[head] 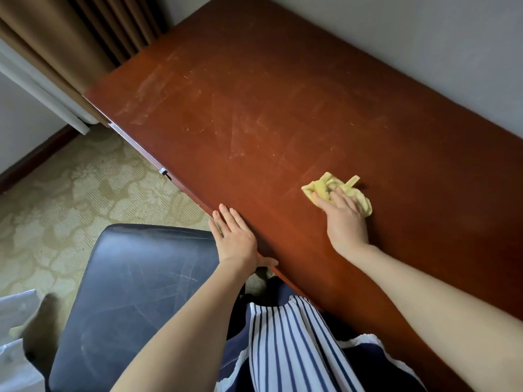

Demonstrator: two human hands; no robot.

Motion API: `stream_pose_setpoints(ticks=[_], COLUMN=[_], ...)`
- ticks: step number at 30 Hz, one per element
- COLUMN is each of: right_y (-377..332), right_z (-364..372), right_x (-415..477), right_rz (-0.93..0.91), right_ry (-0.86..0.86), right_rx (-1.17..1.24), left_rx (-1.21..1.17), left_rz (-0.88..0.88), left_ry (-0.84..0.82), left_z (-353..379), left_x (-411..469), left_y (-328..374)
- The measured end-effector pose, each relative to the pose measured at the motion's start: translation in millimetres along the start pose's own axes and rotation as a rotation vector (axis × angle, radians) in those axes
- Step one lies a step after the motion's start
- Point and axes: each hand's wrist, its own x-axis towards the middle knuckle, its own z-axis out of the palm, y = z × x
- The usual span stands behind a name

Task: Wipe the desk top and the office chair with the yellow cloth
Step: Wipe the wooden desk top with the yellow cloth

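The right grip (343, 219) presses flat on yellow cloth (319, 189); left grip (235, 239) open at table (254, 108) edge; better long overlapping strokes.

A dust-streaked reddish-brown worktop (254, 123) carries one crumpled yellow cloth (319, 190), pressed beneath the right grip (345, 222); pale smears (158, 91) lie beyond the grip.

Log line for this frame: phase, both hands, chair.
phase: desk wipe | right hand: presses crumpled yellow cloth on reddish-brown wooden desk top | left hand: flat on desk edge | dark padded office chair: untouched
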Motion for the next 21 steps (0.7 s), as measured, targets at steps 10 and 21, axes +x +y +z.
stream_pose_setpoints(ticks=[10,21], right_y=[-32.5,12.0], right_z=[26.3,-16.4], right_x=[-80.9,-28.1], right_rz=[-0.451,-0.522], right_ry=[0.004,-0.119], right_rx=[0.017,-0.014], left_rx=[0.011,-0.004], left_rz=[-0.009,0.000], left_ry=[-0.008,0.002], left_z=[-2.1,3.4], left_x=[0.0,0.5], left_y=[1.2,-0.7])
